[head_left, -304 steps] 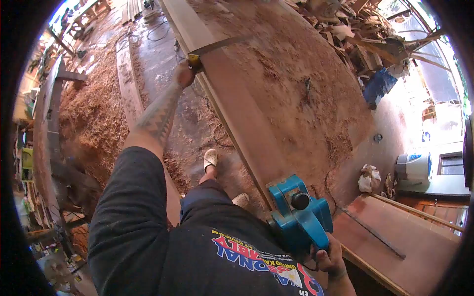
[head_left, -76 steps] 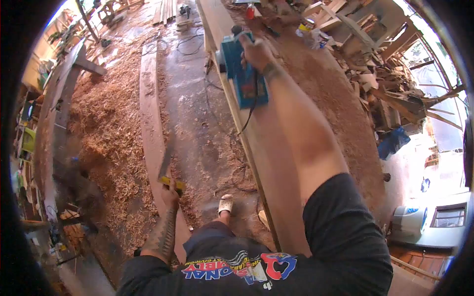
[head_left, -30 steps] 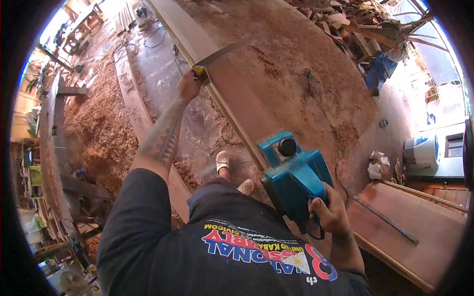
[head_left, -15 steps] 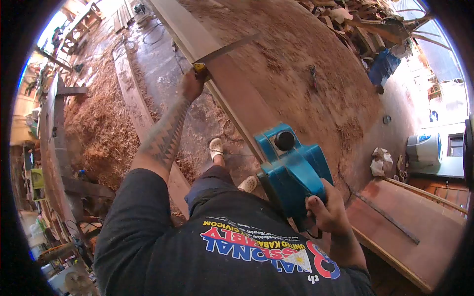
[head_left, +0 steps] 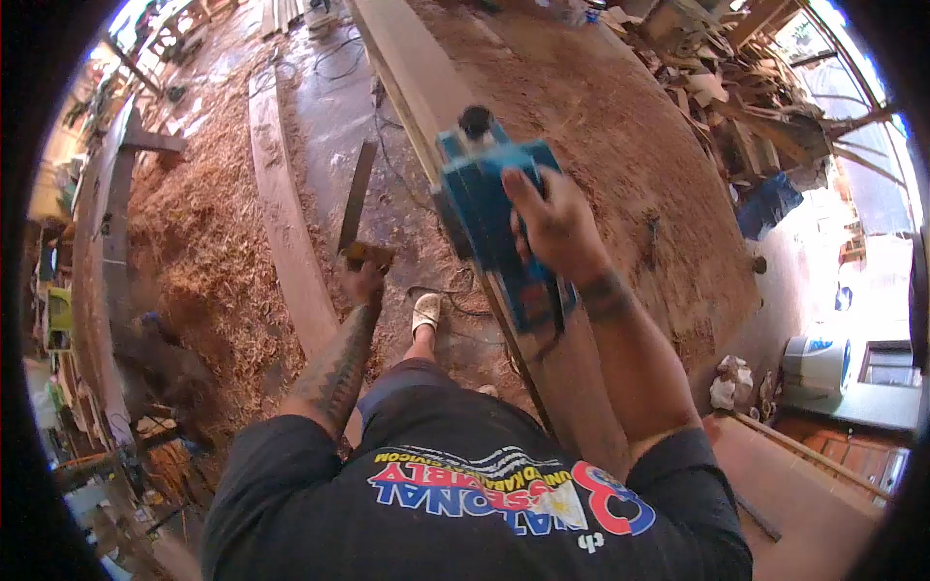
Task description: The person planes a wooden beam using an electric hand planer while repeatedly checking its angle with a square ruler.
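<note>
A teal power planer (head_left: 494, 189) with a black front knob rests on the long wooden board (head_left: 412, 63) in front of me. My right hand (head_left: 557, 223) is wrapped round its rear handle. Left of the board, my left hand (head_left: 364, 281) grips the yellowish-brown stock of a try square (head_left: 358, 198). The metal blade of the square points away from me, over the floor and off the board. Both the planer and my right hand are slightly blurred.
Another long plank (head_left: 281, 184) lies on the left among wood shavings (head_left: 213, 261). Scrap wood (head_left: 746, 107) is piled at the upper right. A cord runs over the floor beside the board. At the lower right are a wide panel (head_left: 804, 484) and a white container (head_left: 817, 364).
The planer and my right hand have moved forward along the board. My left hand has drawn the square off the board, back and to the left. The view has shifted too.
</note>
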Action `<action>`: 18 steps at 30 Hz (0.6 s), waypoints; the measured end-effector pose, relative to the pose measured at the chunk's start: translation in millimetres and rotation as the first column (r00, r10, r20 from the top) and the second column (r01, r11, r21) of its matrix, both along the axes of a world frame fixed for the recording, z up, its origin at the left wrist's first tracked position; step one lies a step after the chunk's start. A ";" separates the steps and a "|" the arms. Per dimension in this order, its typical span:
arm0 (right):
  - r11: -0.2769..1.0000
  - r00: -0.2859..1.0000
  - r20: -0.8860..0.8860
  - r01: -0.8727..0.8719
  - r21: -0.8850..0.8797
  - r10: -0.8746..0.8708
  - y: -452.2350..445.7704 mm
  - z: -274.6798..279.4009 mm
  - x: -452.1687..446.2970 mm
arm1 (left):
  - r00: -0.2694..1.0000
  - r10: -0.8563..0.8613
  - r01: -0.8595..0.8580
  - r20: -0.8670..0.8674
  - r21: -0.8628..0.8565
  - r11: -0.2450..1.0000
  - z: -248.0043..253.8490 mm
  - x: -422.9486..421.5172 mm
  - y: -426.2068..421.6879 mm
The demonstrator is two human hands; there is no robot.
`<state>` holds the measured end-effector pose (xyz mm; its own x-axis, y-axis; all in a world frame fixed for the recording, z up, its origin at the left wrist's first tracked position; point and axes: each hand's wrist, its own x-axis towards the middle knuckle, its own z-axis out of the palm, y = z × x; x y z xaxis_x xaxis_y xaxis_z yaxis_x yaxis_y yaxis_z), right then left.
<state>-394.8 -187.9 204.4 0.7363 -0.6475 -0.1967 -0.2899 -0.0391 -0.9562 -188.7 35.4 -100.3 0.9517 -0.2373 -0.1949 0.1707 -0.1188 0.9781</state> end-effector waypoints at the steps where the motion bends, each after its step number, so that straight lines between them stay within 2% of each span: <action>1: 1.000 0.999 0.027 -0.020 0.010 0.020 -16.1 -0.3 32.1 | 0.997 -0.034 0.026 0.073 0.111 0.993 -32.4 22.0 35.6; 2: 1.000 0.999 0.034 -0.018 -0.024 0.019 -35.9 -6.0 67.4 | 0.987 -0.070 0.037 0.143 0.222 0.974 -65.1 44.0 71.1; 3: 0.998 0.999 0.043 -0.016 -0.057 0.019 -56.2 -11.3 103.3 | 0.938 -0.144 0.027 0.317 0.349 0.937 -121.8 62.0 103.0; 6: 0.993 0.978 0.193 -0.061 -0.099 0.079 -115.1 -17.2 207.2 | 0.998 0.011 -0.002 -0.061 0.144 0.990 -86.3 52.7 148.3; 9: 0.989 0.974 0.213 -0.045 -0.140 0.074 -157.2 -18.6 290.9 | 0.993 0.041 -0.036 -0.110 0.044 0.998 -66.4 51.0 167.2; 11: 0.982 0.974 0.198 -0.073 -0.176 0.108 -164.7 -27.3 299.8 | 0.998 -0.036 0.029 0.054 0.128 0.991 -52.9 60.5 172.7; 13: 0.973 0.976 0.183 -0.081 -0.214 0.122 -169.3 -33.2 295.6 | 0.971 -0.036 0.022 0.235 0.063 0.998 -33.2 76.8 147.5; 14: 0.966 0.975 0.176 -0.088 -0.243 0.133 -171.2 -32.2 294.1 | 0.988 -0.061 0.051 0.143 0.069 0.996 -9.6 89.5 126.6; 16: 0.964 0.959 0.221 -0.125 -0.237 0.178 -162.5 -33.9 269.8 | 0.919 -0.206 0.143 0.336 0.203 0.969 41.7 115.3 86.1; 18: 0.975 0.982 0.125 -0.118 -0.187 0.143 -121.8 -19.9 197.3 | 0.749 -0.321 0.034 0.580 0.450 0.893 57.8 144.8 47.1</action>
<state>-197.5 -309.7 184.4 0.8287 -0.5593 0.0212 -0.1383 -0.2413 -0.9605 -43.8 82.5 -42.5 0.8337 -0.4552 0.3127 -0.5235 -0.4710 0.7100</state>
